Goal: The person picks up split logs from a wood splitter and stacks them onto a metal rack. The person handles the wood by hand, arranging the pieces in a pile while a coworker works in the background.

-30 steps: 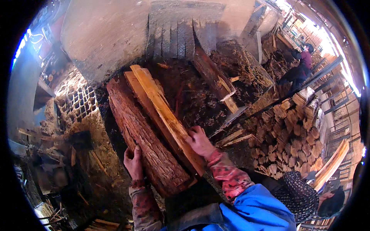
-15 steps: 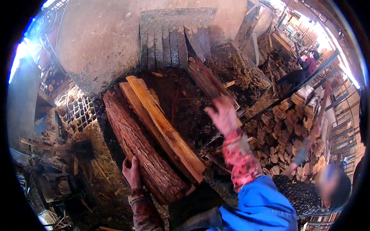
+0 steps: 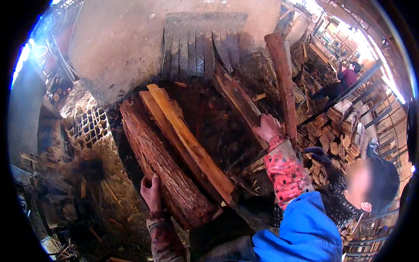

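Note:
A broad bark-covered slab (image 3: 163, 161) lies lengthwise in front of me, with two sawn orange-brown wood strips (image 3: 192, 142) along its right side. My left hand (image 3: 151, 192) rests against the left edge of the bark slab near its closer end, thumb raised apart from the fingers. On the right, my right hand (image 3: 267, 128) is closed on the near end of a narrow brown slab (image 3: 239, 98), whose far end reaches the hanging flaps (image 3: 196, 54). A long reddish slab (image 3: 283, 83) slants up just right of that hand.
A co-worker (image 3: 338, 187) is close on my right, a dark-gloved hand (image 3: 318, 155) reaching toward me. Split wood (image 3: 336, 135) is stacked behind. A tan housing (image 3: 118, 48) stands ahead; a metal grid (image 3: 91, 124) with sawdust lies left. Another person (image 3: 348, 76) is farther off.
My right hand has come down and closed on the narrow slab's near end. The reddish slab has swung in from the co-worker's side, and the co-worker has leaned closer. My left hand stays put.

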A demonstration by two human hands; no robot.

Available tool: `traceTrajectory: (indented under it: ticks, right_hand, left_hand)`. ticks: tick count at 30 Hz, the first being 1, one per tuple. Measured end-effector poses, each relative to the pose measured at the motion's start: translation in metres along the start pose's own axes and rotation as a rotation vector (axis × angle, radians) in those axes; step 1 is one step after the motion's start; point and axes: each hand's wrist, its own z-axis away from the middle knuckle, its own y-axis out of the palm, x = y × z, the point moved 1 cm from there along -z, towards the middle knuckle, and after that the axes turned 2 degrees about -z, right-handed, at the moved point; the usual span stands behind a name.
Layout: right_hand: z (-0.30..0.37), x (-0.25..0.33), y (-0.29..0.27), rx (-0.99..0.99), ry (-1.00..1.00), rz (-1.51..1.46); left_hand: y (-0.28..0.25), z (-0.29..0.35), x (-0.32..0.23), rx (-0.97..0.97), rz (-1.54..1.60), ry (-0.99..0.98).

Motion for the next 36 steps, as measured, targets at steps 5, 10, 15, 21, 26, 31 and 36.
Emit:
traceTrajectory:
  ticks: [5, 10, 15, 21, 26, 31, 36]
  right_hand:
    - [0.037, 0.010, 0.001, -0.068, -0.076, -0.095]
    - [0.119, 0.041, 0.008, -0.240, -0.299, -0.398]
    - [0.164, 0.058, 0.001, -0.258, -0.295, -0.494]
    - [0.178, 0.069, -0.010, -0.143, -0.473, -0.453]
    - [0.174, 0.083, -0.016, -0.184, -0.550, -0.304]
    - [0.152, 0.136, -0.018, -0.135, -0.633, -0.419]
    - [0.111, 0.102, 0.023, -0.218, -0.504, -0.613]
  left_hand:
    - [0.006, -0.006, 0.010, 0.041, 0.117, 0.024]
    - [0.002, -0.005, 0.007, 0.016, 0.044, -0.023]
    - [0.001, -0.005, 0.007, 0.037, 0.087, -0.019]
    - [0.001, -0.003, 0.010, 0.007, 0.102, -0.008]
    - [0.006, 0.005, -0.014, 0.020, 0.038, -0.010]
    - [0.003, -0.001, -0.002, 0.015, 0.037, 0.015]
    - [0.003, 0.001, -0.008, 0.026, 0.048, -0.023]
